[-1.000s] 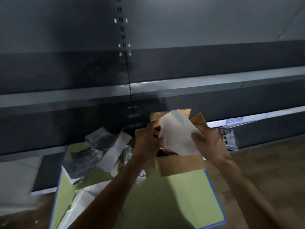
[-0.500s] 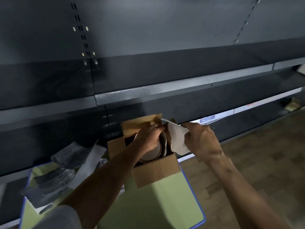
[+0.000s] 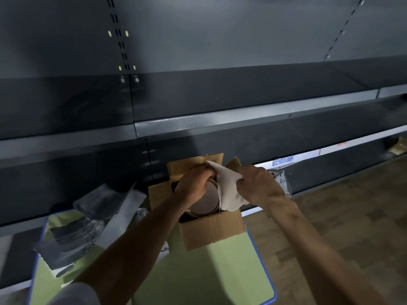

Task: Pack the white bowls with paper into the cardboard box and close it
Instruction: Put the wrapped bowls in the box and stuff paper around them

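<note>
An open cardboard box [image 3: 211, 230] stands on a green table [image 3: 209, 276], its flaps raised. Inside it white bowls [image 3: 203, 204] stand on edge, side by side. My left hand [image 3: 196, 180] reaches into the box and grips the top rim of a bowl. My right hand [image 3: 257, 186] holds a sheet of white paper [image 3: 228, 189] at its right edge. The sheet hangs down into the box against the right side of the bowls, and its top corner lies by my left fingers.
Loose sheets of grey and white packing paper [image 3: 88, 223] lie piled on the table's left part. Dark metal shelves [image 3: 198, 124] run behind the table. A plastic-wrapped packet [image 3: 280, 179] lies on the low shelf at right. Wooden floor [image 3: 341, 216] is to the right.
The paper, first held spread above the box by both hands, has come down beside the bowls. My left hand let go of it and gripped a bowl. The view shifted right.
</note>
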A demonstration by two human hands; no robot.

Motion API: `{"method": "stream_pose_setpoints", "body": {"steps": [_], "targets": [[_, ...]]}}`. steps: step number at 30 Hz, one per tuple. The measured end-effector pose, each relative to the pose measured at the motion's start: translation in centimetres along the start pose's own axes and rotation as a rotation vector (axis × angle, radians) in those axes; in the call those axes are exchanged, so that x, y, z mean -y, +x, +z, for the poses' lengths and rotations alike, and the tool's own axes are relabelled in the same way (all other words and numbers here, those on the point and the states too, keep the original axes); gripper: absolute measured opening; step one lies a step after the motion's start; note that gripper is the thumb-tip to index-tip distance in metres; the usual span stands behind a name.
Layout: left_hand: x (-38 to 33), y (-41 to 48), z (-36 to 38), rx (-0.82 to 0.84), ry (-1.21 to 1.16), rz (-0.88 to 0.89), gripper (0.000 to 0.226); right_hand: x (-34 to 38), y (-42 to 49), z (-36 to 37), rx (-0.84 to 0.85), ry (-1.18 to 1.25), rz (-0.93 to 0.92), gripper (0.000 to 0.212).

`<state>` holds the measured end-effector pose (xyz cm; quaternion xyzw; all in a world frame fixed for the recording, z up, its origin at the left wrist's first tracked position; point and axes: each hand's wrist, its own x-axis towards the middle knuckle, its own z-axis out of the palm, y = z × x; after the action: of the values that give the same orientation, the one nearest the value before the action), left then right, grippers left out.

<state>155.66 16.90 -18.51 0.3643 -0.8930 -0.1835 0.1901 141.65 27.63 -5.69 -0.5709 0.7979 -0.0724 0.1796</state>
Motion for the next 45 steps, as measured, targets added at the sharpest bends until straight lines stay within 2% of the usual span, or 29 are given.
{"method": "stream_pose_setpoints", "body": {"steps": [5, 8, 12, 16, 19, 21, 24, 29, 31, 38, 45], "targets": [[-0.3, -0.6, 0.5, -0.048, -0.024, -0.031, 0.016, 1.6, 1.6, 2.1, 0.065, 0.004, 0.030, 0.041], [-0.5, -1.0, 0.9, -0.060, -0.041, -0.029, 0.015, 1.5, 2.2, 3.1, 0.097, 0.013, 0.037, 0.033], [-1.0, -1.7, 1.1, -0.097, -0.108, -0.056, 0.012, 0.7, 3.6, 5.1, 0.226, -0.007, 0.053, 0.014], [-0.9, -2.0, 1.3, -0.116, -0.121, -0.121, 0.007, 0.6, 4.2, 7.6, 0.301, 0.006, 0.073, 0.027], [-0.5, -2.1, 1.8, -0.101, -0.124, -0.138, 0.010, 0.7, 3.2, 8.5, 0.233, -0.065, 0.037, 0.033], [-0.4, -1.8, 1.8, -0.090, -0.126, -0.141, 0.011, 0.7, 2.3, 8.6, 0.103, -0.076, -0.016, 0.033], [-0.5, -1.4, 1.7, -0.088, -0.104, -0.145, 0.010, 0.5, 1.4, 8.5, -0.025, -0.122, -0.078, 0.025], [-0.8, -1.2, 1.7, -0.120, -0.002, -0.164, 0.007, 0.4, 1.5, 9.4, 0.083, -0.300, -0.096, 0.024], [-1.0, -1.1, 1.5, -0.124, 0.015, -0.159, 0.008, 0.3, 1.3, 9.6, 0.099, -0.281, -0.086, 0.024], [-1.0, -1.0, 1.5, -0.091, 0.149, -0.149, 0.010, 0.1, 0.6, 9.5, -0.011, -0.251, -0.067, 0.023], [-1.2, -0.6, 1.0, -0.089, 0.122, -0.110, 0.013, -0.7, 1.3, 9.6, -0.083, -0.208, -0.114, 0.029]]}}
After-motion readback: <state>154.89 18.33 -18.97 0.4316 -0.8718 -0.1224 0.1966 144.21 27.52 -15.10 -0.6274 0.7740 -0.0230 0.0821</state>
